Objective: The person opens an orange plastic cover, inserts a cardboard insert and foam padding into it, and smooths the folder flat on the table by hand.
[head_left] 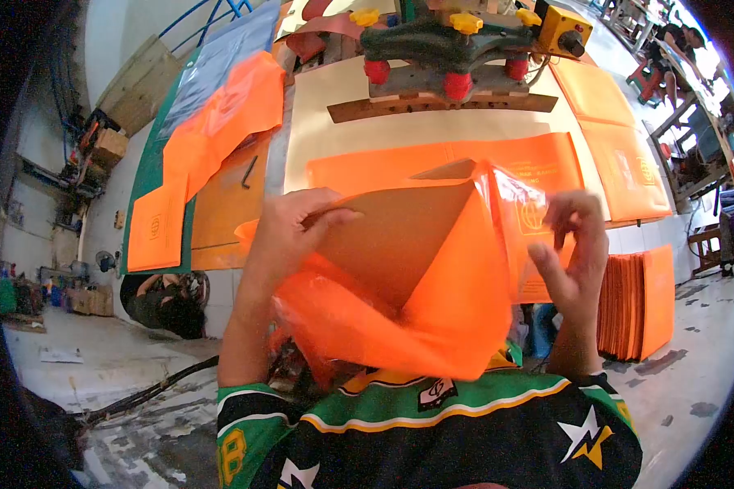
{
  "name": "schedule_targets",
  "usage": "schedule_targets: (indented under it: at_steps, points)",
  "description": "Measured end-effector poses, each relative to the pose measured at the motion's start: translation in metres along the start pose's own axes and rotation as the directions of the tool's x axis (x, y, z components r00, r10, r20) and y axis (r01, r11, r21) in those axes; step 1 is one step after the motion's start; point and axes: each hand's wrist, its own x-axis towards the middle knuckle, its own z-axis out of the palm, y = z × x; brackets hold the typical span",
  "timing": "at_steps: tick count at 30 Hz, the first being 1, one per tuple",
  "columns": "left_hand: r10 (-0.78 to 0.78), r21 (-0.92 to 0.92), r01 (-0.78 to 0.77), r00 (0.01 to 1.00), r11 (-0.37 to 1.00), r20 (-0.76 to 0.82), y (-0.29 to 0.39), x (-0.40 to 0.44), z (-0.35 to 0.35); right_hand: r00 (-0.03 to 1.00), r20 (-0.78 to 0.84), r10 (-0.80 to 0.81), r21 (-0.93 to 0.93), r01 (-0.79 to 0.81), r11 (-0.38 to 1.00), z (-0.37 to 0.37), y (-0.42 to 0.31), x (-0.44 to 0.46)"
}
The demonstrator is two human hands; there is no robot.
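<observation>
My left hand pinches the left edge of an orange plastic cover, thumb on its brown inner side. The cover hangs bent and gaping in front of my chest, its lower part folded over. My right hand is raised just right of the cover, fingers curled and apart, with nothing visible between them. Beyond the held cover, a flat orange cover with gold printing lies on the cream work surface, partly hidden by the held one.
A press head with yellow knobs stands over the surface. Printed orange covers lie at right, above a stack of orange covers. Orange sheets and a hex key are at left. A person is low at left.
</observation>
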Motion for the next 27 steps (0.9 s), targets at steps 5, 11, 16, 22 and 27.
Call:
schedule_targets:
  at_steps: [5, 11, 16, 22, 27]
  points:
    - [0.179, 0.2, -0.166, 0.983, 0.966, -0.046, 0.002, -0.006, 0.002, 0.96, 0.011, -0.281, -0.275, 0.273, 0.922, 0.022, -0.005, 0.042]
    - [0.289, 0.409, -0.098, 0.852, 0.907, -0.437, 0.018, -0.023, 0.016, 0.97, 0.213, -0.115, -0.08, 0.134, 0.988, 0.037, -0.006, 0.051]
    - [-0.114, 0.146, 0.304, 0.695, 0.942, -0.709, 0.007, -0.065, 0.028, 0.981, 0.116, -0.153, -0.028, 0.158, 0.987, 0.044, 0.007, 0.048]
    - [-0.507, -0.625, 0.174, 0.761, 0.761, -0.405, 0.0, -0.069, 0.065, 0.975, 0.102, -0.196, 0.03, 0.194, 0.981, 0.046, 0.009, 0.045]
    - [-0.518, -0.69, 0.171, 0.788, 0.703, -0.332, -0.009, -0.085, 0.066, 0.994, -0.009, -0.105, 0.015, 0.105, 0.994, 0.04, 0.017, 0.039]
